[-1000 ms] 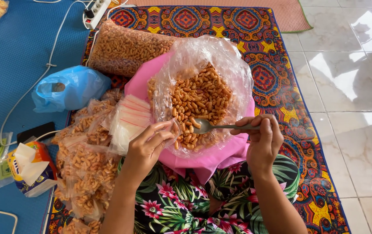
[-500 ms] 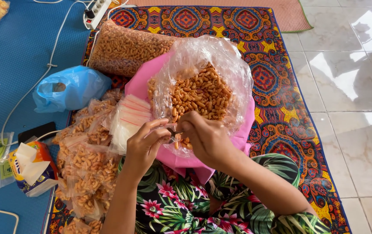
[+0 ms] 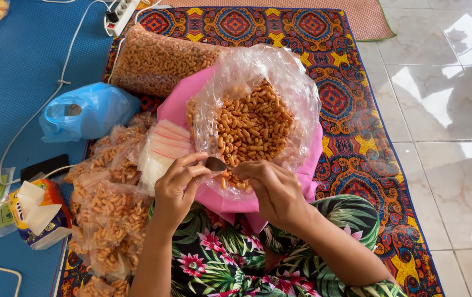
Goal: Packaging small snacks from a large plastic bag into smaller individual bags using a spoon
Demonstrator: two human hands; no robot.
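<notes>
1. Now the filling step: left hand (image 3: 178,187) pinches a small clear bag (image 3: 205,165); right hand (image 3: 271,190) grips the spoon (image 3: 215,163) at its mouth.
2. Next, I judge, needs another scoop from the open snack bag (image 3: 252,126) just beyond.

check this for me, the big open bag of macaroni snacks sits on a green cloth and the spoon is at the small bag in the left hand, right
Not quite: the cloth under the big open bag is pink, not green, as the head view shows. The rest holds: the spoon is at the small bag held by the left hand, with the right hand working it.
</notes>
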